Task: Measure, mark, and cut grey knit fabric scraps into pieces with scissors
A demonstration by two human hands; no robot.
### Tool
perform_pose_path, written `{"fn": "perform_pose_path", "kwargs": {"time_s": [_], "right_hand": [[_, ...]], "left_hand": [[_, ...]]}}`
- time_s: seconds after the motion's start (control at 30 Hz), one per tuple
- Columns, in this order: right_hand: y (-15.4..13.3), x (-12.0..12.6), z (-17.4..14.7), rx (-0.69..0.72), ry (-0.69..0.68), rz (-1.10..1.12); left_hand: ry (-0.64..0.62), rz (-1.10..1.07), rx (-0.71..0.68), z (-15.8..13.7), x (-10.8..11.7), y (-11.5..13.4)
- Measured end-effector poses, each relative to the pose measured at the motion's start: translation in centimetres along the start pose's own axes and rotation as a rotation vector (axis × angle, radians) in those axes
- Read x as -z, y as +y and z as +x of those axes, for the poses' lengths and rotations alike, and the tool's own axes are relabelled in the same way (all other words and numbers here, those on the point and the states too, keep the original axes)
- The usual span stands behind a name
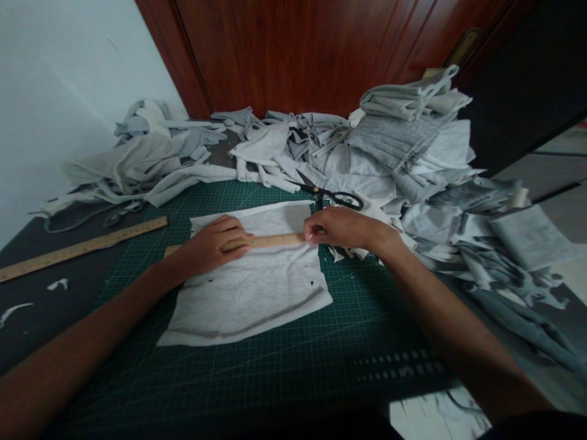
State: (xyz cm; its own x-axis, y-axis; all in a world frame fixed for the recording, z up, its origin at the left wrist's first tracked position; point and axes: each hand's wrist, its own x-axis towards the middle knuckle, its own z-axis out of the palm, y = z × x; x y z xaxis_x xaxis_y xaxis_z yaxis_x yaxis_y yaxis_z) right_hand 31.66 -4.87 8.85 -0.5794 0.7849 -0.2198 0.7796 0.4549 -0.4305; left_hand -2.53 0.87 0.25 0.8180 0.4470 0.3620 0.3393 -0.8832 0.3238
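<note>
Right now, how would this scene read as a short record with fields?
Left hand: resting on wooden ruler
Right hand: at the ruler's right end; grip unclear
Under ruler: pale cloth
Surface: green gridded mat
Beyond cloth's right corner: scissors
Far left: second ruler
Behind: heaped fabric

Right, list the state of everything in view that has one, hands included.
Ruler: lying across the cloth
Cloth: spread out, creased
Left hand: laid over ruler and cloth
Right hand: curled at the ruler's right end
Second ruler: lying untouched
Scissors: lying down, blades seemingly parted
Mat: flat, partly covered
Fabric scraps: heaped, crumpled
Door: seemingly shut
</note>
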Motion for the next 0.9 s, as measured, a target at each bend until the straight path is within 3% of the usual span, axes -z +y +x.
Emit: {"fn": "perform_pose_path", "kwargs": {"time_s": [0.47, 0.57, 0.7, 0.9], "right_hand": [[0.2, -2.6, 2.4, 0.148, 0.132, 0.212], [-0.1, -3.2, 2.6, 0.122, 0.167, 0.266], [-1.0, -4.9, 3.2, 0.056, 0.262, 0.337], [-4.0, -7.1, 4.9, 0.114, 0.316, 0.319]], "left_hand": [[-0.019, 0.062, -0.051, -0.3, 0.2, 0.1], [-0.039, 0.046, -0.060, -0.3, 0.5, 0.0], [-0.074, -0.008, -0.048, -0.4, 0.9, -0.1], [-0.115, -0.092, -0.048, -0.8, 1.4, -0.5]]}}
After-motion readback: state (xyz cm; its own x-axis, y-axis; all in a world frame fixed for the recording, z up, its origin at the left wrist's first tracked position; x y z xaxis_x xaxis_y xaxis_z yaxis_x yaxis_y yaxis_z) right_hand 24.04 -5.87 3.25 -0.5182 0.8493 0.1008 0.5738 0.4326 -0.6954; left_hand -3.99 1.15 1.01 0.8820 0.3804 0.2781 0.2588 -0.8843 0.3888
